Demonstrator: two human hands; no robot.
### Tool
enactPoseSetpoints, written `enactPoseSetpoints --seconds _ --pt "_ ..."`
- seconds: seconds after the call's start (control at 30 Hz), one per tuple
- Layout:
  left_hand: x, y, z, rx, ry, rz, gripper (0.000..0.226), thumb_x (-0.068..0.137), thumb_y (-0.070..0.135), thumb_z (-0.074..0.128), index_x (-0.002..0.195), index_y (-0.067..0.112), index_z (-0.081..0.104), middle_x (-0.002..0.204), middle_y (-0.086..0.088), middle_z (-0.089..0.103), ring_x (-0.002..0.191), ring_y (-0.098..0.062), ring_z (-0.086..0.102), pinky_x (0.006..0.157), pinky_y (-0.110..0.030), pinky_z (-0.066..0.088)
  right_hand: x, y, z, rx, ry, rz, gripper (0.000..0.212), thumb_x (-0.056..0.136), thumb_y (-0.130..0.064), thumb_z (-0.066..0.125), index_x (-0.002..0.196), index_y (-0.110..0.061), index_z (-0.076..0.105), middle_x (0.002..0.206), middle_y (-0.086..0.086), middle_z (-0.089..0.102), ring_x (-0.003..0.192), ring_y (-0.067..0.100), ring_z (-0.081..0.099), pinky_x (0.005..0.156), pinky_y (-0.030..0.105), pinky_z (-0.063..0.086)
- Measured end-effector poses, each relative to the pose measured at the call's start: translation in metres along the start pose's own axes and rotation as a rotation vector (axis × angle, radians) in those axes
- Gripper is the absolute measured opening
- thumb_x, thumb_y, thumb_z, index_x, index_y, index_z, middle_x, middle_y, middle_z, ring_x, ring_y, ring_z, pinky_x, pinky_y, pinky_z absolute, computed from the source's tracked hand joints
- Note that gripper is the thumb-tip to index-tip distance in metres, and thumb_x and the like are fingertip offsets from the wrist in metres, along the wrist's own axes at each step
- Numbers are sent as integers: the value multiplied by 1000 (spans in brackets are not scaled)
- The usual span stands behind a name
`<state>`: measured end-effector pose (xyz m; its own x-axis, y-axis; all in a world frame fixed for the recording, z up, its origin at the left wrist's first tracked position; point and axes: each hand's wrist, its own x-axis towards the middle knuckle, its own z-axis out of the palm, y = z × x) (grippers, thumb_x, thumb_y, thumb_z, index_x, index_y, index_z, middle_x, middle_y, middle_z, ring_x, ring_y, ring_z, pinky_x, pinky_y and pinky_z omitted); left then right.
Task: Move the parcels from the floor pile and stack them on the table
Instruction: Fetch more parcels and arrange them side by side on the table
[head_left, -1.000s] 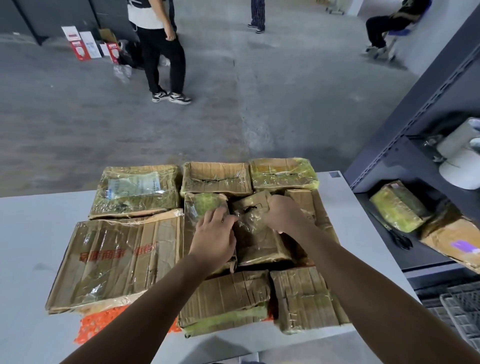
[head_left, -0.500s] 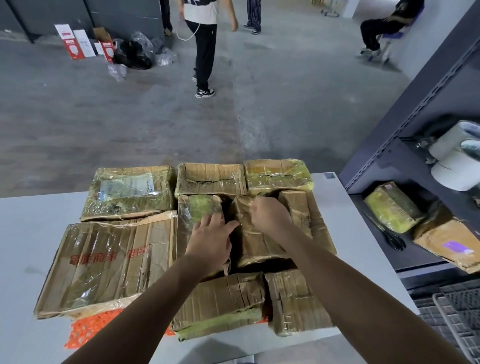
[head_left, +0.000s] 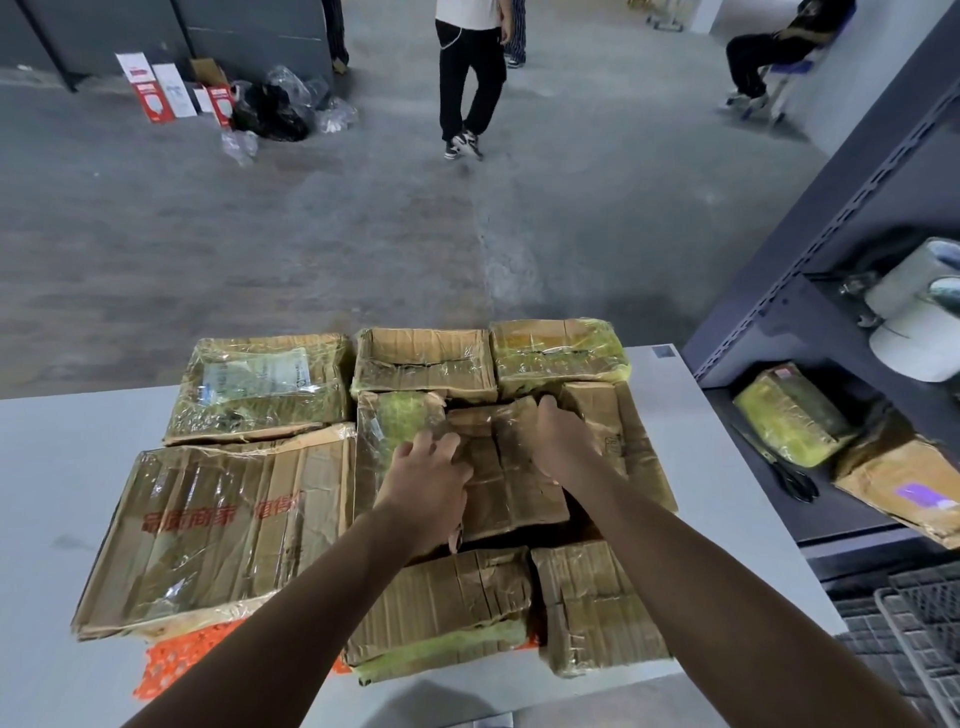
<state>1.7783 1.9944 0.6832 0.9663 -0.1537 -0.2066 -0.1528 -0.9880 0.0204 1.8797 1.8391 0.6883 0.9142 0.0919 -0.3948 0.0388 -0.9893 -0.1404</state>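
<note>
A: Where's the middle parcel (head_left: 511, 467)?
B: Right of the large flat carton (head_left: 218, 530), atop the tabletop (head_left: 67, 467) stack. Left hand (head_left: 426, 486) and right hand (head_left: 563, 441) each clamp a side edge.
A: Tip?
B: Seat it flat and square before releasing, I'd say.

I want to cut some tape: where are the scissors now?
In the head view, the scissors lie on the right, on the dark shelf beside the table, between the table edge and a green-wrapped parcel.
</note>
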Motion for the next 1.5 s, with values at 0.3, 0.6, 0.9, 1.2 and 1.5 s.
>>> enactPoseSetpoints --seconds 0.3,0.6,0.9,1.2,1.5 --pt "3 -5 -1 -6 -34 38 44 95 42 34 116 19 64 143 -4 39 129 -28 31 102 -44 32 -2 1 -3 -192 -167 2 21 89 2 62 71 -6 54 63 5 52 69 22 60 57 29 44" --pt "6 -2 5 -42 6 8 43 90 46 42 124 24 55 140 1 42 125 -26 34 99 -43 32 -4 -9 -23 -182 -111 -52 8 87 2 52 82 -4 49 65 5 54 63 21 57 65 32 52" --pt "7 -6 5 -28 -14 13 51 94 50 36 139 26 42 140 -1 41 126 -28 33 100 -43 32 -19 -39 -22 -59 -95 -288 25 96 -26 47 83 -8 60 66 2 59 64 23 65 56 32 52" --pt "5 -6 8 -87 59 -25 45 97 45 35 128 17 51 142 1 41 130 -26 33 104 -41 31 6 -6 -9 -84 -16 2 9 95 -18 53 97 -10 58 84 4 60 71 19 57 56 31 44" --pt "5 -4 2 -132 75 -45 42 99 41 36 136 23 46 147 -4 35 133 -27 32 106 -42 32 17 12 -16 -92 -65 -2 12 92 -2 55 81 -6 57 77 6 57 79 26 62 62 32 46"
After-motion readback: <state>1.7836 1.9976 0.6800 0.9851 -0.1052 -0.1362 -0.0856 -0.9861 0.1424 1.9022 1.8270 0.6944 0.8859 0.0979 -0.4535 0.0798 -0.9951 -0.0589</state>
